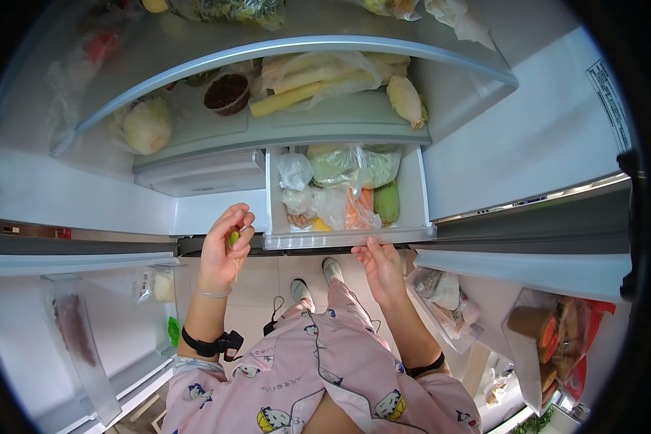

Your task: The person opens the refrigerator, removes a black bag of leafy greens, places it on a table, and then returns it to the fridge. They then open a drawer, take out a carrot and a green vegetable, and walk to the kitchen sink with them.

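Observation:
Before me is a fridge with its doors apart and a lower crisper drawer (352, 237) pulled out. My right hand (378, 263) touches the drawer's front edge, fingertips on its rim. My left hand (228, 241) is raised left of the drawer, its fingers closed on a small green item (234, 238) with a thin stick-like part; what it is I cannot tell. In the drawer lie bagged green vegetables (352, 165), bagged carrots (359, 206), a green gourd-like vegetable (386, 202) and knotted plastic bags (295, 171).
A glass shelf (325, 122) above holds a bowl of dark food (227, 94), bagged long vegetables (314, 81) and a pale cabbage-like vegetable (146, 125). A second drawer (200, 172) is at the left. Door bins (523, 347) with jars and packets flank me.

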Action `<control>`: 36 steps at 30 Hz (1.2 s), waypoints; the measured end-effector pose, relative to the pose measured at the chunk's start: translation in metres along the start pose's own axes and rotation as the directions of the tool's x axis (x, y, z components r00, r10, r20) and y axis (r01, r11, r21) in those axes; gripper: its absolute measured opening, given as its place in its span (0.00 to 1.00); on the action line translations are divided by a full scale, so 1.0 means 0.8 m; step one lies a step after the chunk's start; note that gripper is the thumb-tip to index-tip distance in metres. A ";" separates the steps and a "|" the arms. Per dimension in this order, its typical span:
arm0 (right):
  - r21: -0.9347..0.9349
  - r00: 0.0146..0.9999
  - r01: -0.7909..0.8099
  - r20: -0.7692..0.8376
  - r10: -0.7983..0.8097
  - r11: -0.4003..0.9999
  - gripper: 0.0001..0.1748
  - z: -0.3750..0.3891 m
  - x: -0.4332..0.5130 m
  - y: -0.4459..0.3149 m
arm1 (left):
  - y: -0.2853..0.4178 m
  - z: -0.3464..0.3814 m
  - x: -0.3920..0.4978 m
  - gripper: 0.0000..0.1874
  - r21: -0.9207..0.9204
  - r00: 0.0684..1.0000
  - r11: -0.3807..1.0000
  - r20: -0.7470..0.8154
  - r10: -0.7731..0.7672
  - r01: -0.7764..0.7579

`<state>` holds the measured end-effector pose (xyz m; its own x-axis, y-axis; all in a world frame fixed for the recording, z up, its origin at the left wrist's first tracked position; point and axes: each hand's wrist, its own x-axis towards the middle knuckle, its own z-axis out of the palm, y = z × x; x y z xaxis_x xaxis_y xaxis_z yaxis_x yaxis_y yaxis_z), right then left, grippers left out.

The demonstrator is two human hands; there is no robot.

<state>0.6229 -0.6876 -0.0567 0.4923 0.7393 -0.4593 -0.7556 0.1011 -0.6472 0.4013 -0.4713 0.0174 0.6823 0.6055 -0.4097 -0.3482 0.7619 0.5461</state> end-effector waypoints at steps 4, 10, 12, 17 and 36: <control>-0.005 0.999 -0.007 -0.037 0.006 1.000 0.07 0.003 -0.002 0.000 | 0.000 0.008 0.004 0.09 0.224 0.996 0.974 -0.062 0.058 -0.043; 0.017 1.000 -0.016 0.008 0.016 1.000 0.08 -0.004 0.000 -0.002 | -0.010 0.018 0.007 0.09 0.387 0.995 0.922 -0.092 0.046 -0.007; 0.014 1.000 -0.031 0.005 0.031 0.999 0.08 -0.005 0.000 0.000 | -0.014 0.019 0.005 0.09 0.429 0.996 0.903 -0.082 0.037 0.002; -0.072 0.996 -0.082 -0.037 0.079 0.994 0.13 -0.004 -0.004 -0.006 | -0.020 0.020 0.005 0.10 0.478 0.998 0.878 -0.060 0.024 0.007; -0.931 0.957 0.289 0.279 0.076 -0.224 0.23 0.020 0.111 -0.115 | -0.020 0.064 0.006 0.13 0.706 1.000 0.708 -0.007 0.002 0.003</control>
<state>0.7291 -0.6201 -0.0284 0.2932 0.9011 -0.3193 0.7139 -0.4285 -0.5538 0.4432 -0.4922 0.0445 0.6773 0.6087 -0.4133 0.2094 0.3791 0.9014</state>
